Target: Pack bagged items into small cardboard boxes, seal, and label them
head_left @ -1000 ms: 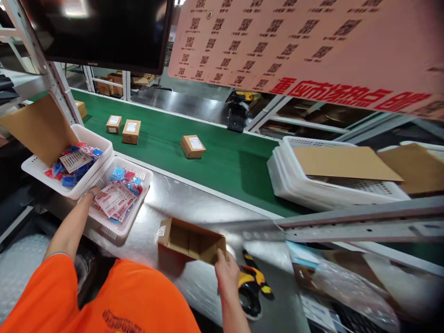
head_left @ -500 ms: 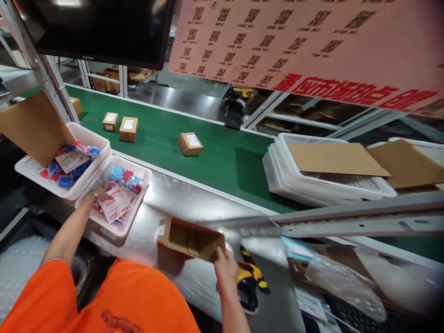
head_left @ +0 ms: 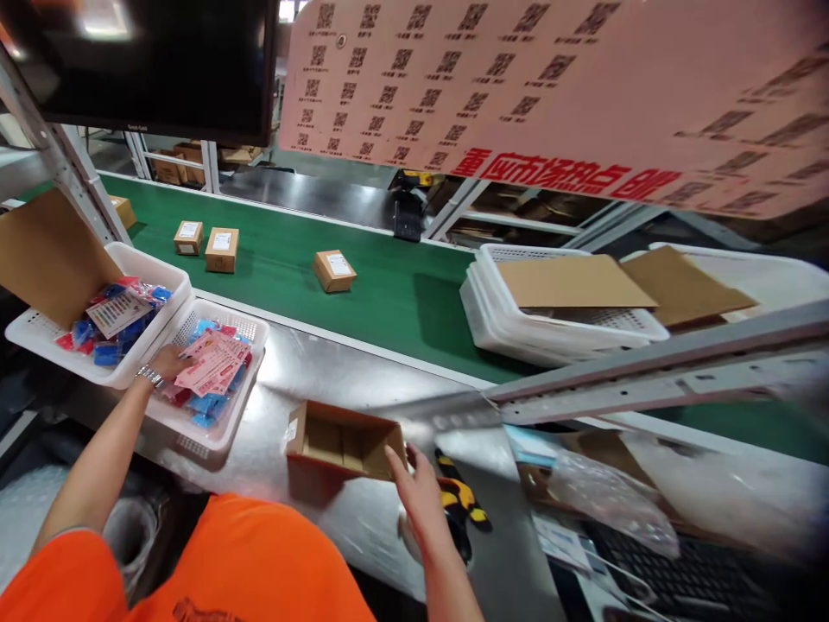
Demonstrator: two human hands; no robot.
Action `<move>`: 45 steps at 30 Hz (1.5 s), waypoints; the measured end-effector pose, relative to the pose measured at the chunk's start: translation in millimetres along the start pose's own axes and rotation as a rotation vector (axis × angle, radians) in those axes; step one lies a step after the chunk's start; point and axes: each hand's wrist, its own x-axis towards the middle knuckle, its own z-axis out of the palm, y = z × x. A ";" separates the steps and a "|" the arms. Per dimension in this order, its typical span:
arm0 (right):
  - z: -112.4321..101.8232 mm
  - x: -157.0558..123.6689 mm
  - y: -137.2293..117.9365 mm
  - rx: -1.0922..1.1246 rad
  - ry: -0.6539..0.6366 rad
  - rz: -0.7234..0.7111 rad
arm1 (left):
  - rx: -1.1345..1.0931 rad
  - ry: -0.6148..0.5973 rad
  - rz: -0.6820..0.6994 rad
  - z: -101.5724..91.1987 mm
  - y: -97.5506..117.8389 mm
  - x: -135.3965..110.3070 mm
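My left hand [head_left: 169, 363] reaches into the nearer white plastic basket [head_left: 252, 345] and is shut on the end of a pink printed leaflet [head_left: 211, 363]. Blue and red plastic packets [head_left: 204, 406] lie beneath it. My right hand [head_left: 418, 488] is at the right end of an open cardboard box [head_left: 343, 441], its fingers spread and holding nothing. The box lies on its side on the steel table [head_left: 324, 527], with a divider inside. Yellow-and-black scissors [head_left: 459, 505] lie just right of my right hand.
A second basket of packets [head_left: 39, 328] adjoins on the left, with a cardboard sheet [head_left: 52, 259] propped in it. Small cardboard boxes [head_left: 221, 250] ride the green conveyor belt [head_left: 389, 315]. Stacked white baskets [head_left: 518, 320] stand at right, with a keyboard [head_left: 692, 579] low right.
My left hand has moved further into the basket, and the leaflet now sits higher and turned. My right hand has spread its fingers at the box end. The view has shifted.
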 end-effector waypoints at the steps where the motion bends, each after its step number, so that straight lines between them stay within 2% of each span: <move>1: -1.3 -2.0 -10.9 0.032 0.028 -0.041 | -0.044 0.020 0.020 -4.1 5.5 -6.9; 3: 2.6 -11.1 -39.0 0.165 0.008 -0.128 | -0.156 0.043 0.059 -5.4 21.4 -21.1; 5: 14.7 -26.5 -72.7 0.364 -0.140 -0.204 | -0.298 0.043 0.124 6.4 44.2 -34.2; 7: 30.9 -45.0 -105.9 0.525 -0.312 -0.283 | -0.442 0.002 0.219 32.5 72.8 -45.7; 9: 45.5 -62.0 -131.9 0.605 -0.445 -0.338 | -0.572 -0.062 0.298 70.0 104.7 -56.4; 10: 50.5 -68.6 -140.6 0.614 -0.473 -0.351 | -0.630 -0.090 0.319 91.1 120.7 -61.8; 12: 53.9 -76.0 -148.1 0.604 -0.439 -0.350 | -0.719 -0.121 0.354 133.2 150.1 -73.1; 14: 47.2 -75.5 -144.1 0.589 -0.335 -0.327 | -0.740 -0.121 0.419 168.6 172.4 -83.8; 17: 18.6 -64.3 -126.1 0.558 -0.238 -0.321 | -0.643 -0.111 0.566 199.8 187.7 -93.3; 20: -24.4 -51.3 -110.0 0.400 -0.212 -0.470 | -0.531 -0.037 0.669 210.6 181.8 -89.4; 22: -50.8 -45.5 -105.6 0.210 -0.255 -0.629 | -0.468 0.001 0.626 215.3 170.6 -81.3; 24: -65.6 -42.2 -105.6 -0.022 -0.355 -0.761 | -0.404 -0.040 0.533 222.8 158.4 -72.9; 26: -63.9 -40.3 -107.7 -0.270 -0.457 -0.816 | -0.367 -0.128 0.477 234.0 149.2 -67.3; 28: -48.2 -38.9 -109.5 -0.504 -0.529 -0.794 | -0.377 -0.185 0.472 247.3 144.5 -65.3; 30: -26.9 -37.2 -109.4 -0.640 -0.573 -0.736 | -0.405 -0.185 0.488 259.9 143.2 -66.2; 32: -9.6 -35.5 -107.0 -0.634 -0.624 -0.683 | -0.425 -0.154 0.496 270.2 143.1 -68.6; 34: -1.6 -34.1 -103.0 -0.537 -0.704 -0.627 | -0.434 -0.123 0.496 278.2 142.5 -71.0; 38: -6.7 -32.6 -92.6 -0.405 -0.811 -0.560 | -0.455 -0.110 0.498 285.9 139.1 -74.5; 40: -12.1 -32.1 -85.8 -0.370 -0.766 -0.575 | -0.461 -0.114 0.496 281.6 135.2 -74.5; 42: -17.5 -32.1 -76.3 -0.301 -0.655 -0.589 | -0.445 -0.087 0.467 267.7 126.7 -71.5; 45: -26.8 -33.0 -55.8 -0.161 -0.401 -0.574 | -0.346 0.054 0.335 227.1 99.5 -59.9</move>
